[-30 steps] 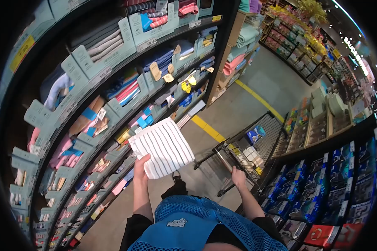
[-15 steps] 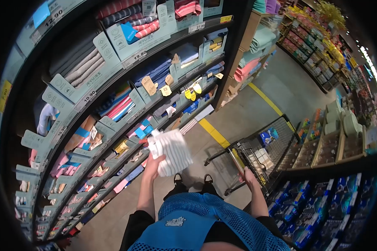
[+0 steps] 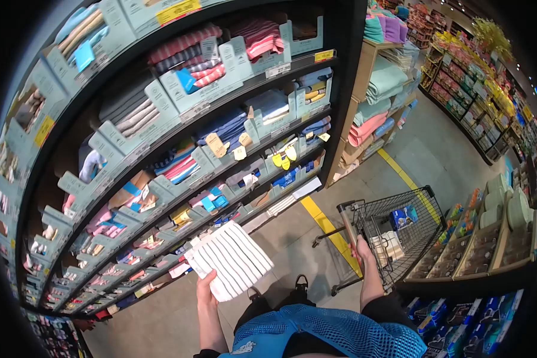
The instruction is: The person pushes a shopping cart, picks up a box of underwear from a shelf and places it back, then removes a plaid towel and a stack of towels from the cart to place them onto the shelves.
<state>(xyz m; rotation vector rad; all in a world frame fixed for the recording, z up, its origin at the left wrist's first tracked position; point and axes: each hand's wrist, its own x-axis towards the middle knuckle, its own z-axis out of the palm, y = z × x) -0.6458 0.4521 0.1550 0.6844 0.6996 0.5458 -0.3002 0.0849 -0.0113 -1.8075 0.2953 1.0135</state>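
Observation:
My left hand (image 3: 206, 290) is closed on the near corner of a folded white towel (image 3: 232, 261) with dark stripes, its thumb lying over the top. The towel hangs in the air in front of the shelves, above the floor. To my right, my right hand (image 3: 360, 249) is closed on the handle of a black wire shopping cart (image 3: 420, 238). Inside the cart lie a blue package (image 3: 404, 218) and a pale, cream-coloured bundle (image 3: 386, 246).
Curved shelves (image 3: 188, 110) of folded towels and cloth goods in pale boxes rise on my left. At right stands a display rack (image 3: 483, 238) with wooden-edged trays. Blue packages (image 3: 465, 322) fill the lower right. A yellow line (image 3: 334, 232) crosses the floor.
The striped towel has turned flatter towards me and sits lower in view with my left hand. The cart appears shifted right, its handle still under my right hand. My view has tilted.

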